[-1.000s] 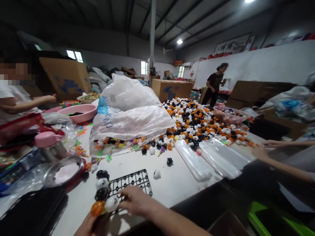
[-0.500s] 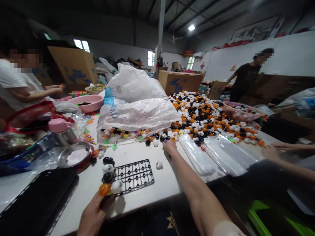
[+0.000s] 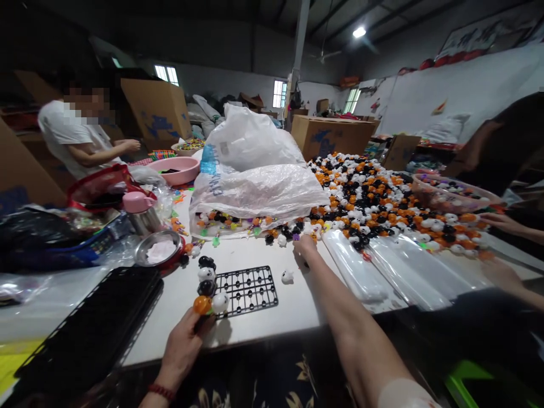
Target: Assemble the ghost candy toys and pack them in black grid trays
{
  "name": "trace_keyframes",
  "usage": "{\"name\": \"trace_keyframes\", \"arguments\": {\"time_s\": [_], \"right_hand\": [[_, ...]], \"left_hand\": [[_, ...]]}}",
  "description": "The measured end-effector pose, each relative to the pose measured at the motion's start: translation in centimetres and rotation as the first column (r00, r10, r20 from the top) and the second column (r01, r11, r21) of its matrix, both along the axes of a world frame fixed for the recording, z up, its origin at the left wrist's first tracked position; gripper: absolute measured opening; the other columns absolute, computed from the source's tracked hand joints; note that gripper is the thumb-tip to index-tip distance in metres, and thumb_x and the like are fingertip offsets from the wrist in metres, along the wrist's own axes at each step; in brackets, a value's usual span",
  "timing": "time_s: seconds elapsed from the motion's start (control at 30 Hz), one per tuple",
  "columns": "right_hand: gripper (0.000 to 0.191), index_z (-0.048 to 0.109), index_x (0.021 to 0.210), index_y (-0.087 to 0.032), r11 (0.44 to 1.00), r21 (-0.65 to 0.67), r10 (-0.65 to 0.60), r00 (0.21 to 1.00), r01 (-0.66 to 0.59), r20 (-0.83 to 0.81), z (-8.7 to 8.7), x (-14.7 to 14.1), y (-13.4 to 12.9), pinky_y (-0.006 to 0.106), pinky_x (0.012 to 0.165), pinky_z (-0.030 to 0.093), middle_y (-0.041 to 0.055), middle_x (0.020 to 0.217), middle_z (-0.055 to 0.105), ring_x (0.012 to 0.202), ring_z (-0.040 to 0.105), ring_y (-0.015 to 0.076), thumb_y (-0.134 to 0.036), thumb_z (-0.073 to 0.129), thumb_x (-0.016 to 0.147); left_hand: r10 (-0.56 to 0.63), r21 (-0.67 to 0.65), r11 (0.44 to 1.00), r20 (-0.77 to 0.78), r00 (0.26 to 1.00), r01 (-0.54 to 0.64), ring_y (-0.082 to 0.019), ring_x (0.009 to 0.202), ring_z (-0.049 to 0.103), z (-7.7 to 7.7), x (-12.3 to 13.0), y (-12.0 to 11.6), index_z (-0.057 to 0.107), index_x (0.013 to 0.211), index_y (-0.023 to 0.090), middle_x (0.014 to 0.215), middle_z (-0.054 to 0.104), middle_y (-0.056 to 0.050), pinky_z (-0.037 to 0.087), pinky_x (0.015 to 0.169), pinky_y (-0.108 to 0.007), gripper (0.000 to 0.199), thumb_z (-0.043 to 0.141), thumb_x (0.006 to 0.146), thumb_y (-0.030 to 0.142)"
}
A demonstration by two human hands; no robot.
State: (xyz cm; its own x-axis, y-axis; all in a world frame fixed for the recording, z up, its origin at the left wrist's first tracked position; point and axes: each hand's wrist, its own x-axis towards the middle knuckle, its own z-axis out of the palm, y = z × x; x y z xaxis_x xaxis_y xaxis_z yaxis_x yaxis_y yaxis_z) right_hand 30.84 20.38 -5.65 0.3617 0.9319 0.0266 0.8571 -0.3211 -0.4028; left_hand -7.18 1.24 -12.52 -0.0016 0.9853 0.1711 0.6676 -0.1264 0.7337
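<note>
A black plastic grid tray (image 3: 249, 289) lies on the white table, with round black, white and orange ball-shaped figures seated along its left end. My left hand (image 3: 187, 337) grips its near left corner, fingers closed just under the orange figure (image 3: 203, 305). Beside the tray's right side rests a loose white ghost-faced figure (image 3: 288, 276). My right hand (image 3: 306, 246) reaches forward to the near edge of the figures by the plastic sack, its fingers curled down. A purple piece (image 3: 296, 238) shows at those fingertips; what they hold is partly hidden.
A large pile of figures (image 3: 361, 192) spreads behind clear plastic bags (image 3: 352, 266). A white sack (image 3: 259, 187) stands mid-table. Stacked black trays (image 3: 93, 317), a metal bowl (image 3: 158, 248) and a flask (image 3: 140, 212) sit left. Co-workers are at left and right; another person's hands (image 3: 504, 224) touch the pile's right.
The view has swung left, so everything sits further right. Both my hands stay at the same places, left at the tray corner, right at the figures. The dark-clothed person at right appears nearer.
</note>
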Motion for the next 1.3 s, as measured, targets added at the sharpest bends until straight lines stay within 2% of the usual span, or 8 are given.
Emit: {"name": "trace_keyframes", "arguments": {"time_s": [0.13, 0.23, 0.43, 0.6, 0.73, 1.0, 1.13, 1.3], "right_hand": [[0.028, 0.065, 0.108, -0.009, 0.996, 0.062, 0.059, 0.998, -0.058, -0.007, 0.6, -1.3, -2.6, 0.031, 0.075, 0.044, 0.0167, 0.097, 0.069, 0.091, 0.064, 0.0259, -0.023, 0.053, 0.088], [0.025, 0.060, 0.112, -0.014, 0.976, 0.146, 0.165, 0.986, -0.163, -0.002, 0.1, -3.3, -5.4, 0.029, 0.079, 0.043, 0.0109, 0.101, 0.068, 0.093, 0.062, 0.0221, -0.025, 0.051, 0.091], [0.018, 0.062, 0.103, -0.016, 0.826, 0.346, 0.467, 0.884, -0.446, 0.023, -1.7, -7.7, -9.7, 0.029, 0.082, 0.043, 0.0092, 0.098, 0.066, 0.091, 0.060, 0.0201, -0.019, 0.049, 0.090], [0.015, 0.060, 0.099, -0.018, 0.775, 0.315, 0.563, 0.825, -0.548, 0.050, -2.3, -10.9, -11.3, 0.028, 0.076, 0.041, 0.0074, 0.095, 0.063, 0.085, 0.059, 0.0194, -0.019, 0.048, 0.092], [0.009, 0.057, 0.097, -0.018, 0.751, 0.289, 0.604, 0.795, -0.593, 0.063, -2.3, -12.8, -12.3, 0.028, 0.072, 0.040, 0.0067, 0.096, 0.061, 0.083, 0.058, 0.0190, -0.018, 0.051, 0.091], [0.007, 0.054, 0.096, -0.019, 0.770, 0.212, 0.604, 0.795, -0.601, 0.057, -2.6, -14.0, -12.9, 0.027, 0.067, 0.037, 0.0064, 0.096, 0.061, 0.082, 0.057, 0.0189, -0.018, 0.054, 0.089], [0.009, 0.053, 0.097, -0.018, 0.784, 0.197, 0.592, 0.805, -0.588, 0.045, -3.1, -13.9, -12.9, 0.027, 0.066, 0.036, 0.0066, 0.092, 0.062, 0.079, 0.056, 0.0190, -0.017, 0.052, 0.088], [0.011, 0.055, 0.097, -0.018, 0.770, 0.209, 0.615, 0.788, -0.602, 0.005, -3.4, -13.8, -12.8, 0.027, 0.066, 0.036, 0.0068, 0.092, 0.063, 0.078, 0.056, 0.0189, -0.017, 0.053, 0.086]], "left_hand": [[-0.016, 0.011, 1.000, 0.009, 1.000, 0.016, -0.023, 0.100, 0.065, 0.1, -0.1, -0.2, 0.069, 0.107, 0.026, 0.108, 0.070, -0.002, 0.052, 0.086, -0.030, 0.032, 0.057, 0.085, 0.047], [-0.012, 0.015, 1.000, 0.030, 0.999, 0.011, -0.022, 0.098, 0.065, 0.5, 0.1, -0.3, 0.069, 0.106, 0.026, 0.104, 0.070, -0.001, 0.052, 0.085, -0.031, 0.031, 0.058, 0.084, 0.044], [-0.013, -0.019, 1.000, 0.075, 0.997, 0.015, -0.021, 0.090, 0.064, 0.6, 0.4, -0.5, 0.067, 0.101, 0.021, 0.097, 0.067, -0.003, 0.051, 0.078, -0.030, 0.027, 0.058, 0.082, 0.038], [-0.035, -0.020, 0.999, 0.080, 0.996, 0.037, -0.017, 0.076, 0.057, 1.1, 0.0, -1.3, 0.064, 0.086, 0.018, 0.084, 0.060, -0.002, 0.047, 0.068, -0.028, 0.015, 0.056, 0.081, 0.031], [-0.045, -0.041, 0.998, 0.153, 0.987, 0.052, -0.017, 0.081, 0.058, 2.0, -0.1, -2.2, 0.065, 0.095, 0.018, 0.091, 0.061, -0.003, 0.048, 0.072, -0.028, 0.020, 0.055, 0.079, 0.025], [0.147, -0.119, 0.986, 0.282, 0.948, -0.117, -0.017, 0.084, 0.063, 3.1, -0.9, -3.4, 0.062, 0.110, 0.018, 0.093, 0.066, -0.004, 0.052, 0.075, -0.030, 0.037, 0.064, 0.080, 0.041], [0.182, -0.031, 0.983, 0.266, 0.947, -0.180, -0.017, 0.087, 0.063, 4.7, -1.1, -3.4, 0.062, 0.112, 0.018, 0.100, 0.065, -0.005, 0.054, 0.077, -0.030, 0.038, 0.063, 0.083, 0.043], [0.181, 0.272, 0.940, 0.114, 0.977, -0.206, -0.017, 0.096, 0.062, 7.6, -0.1, -3.5, 0.063, 0.109, 0.019, 0.106, 0.063, -0.006, 0.052, 0.085, -0.032, 0.025, 0.060, 0.088, 0.034]]}}
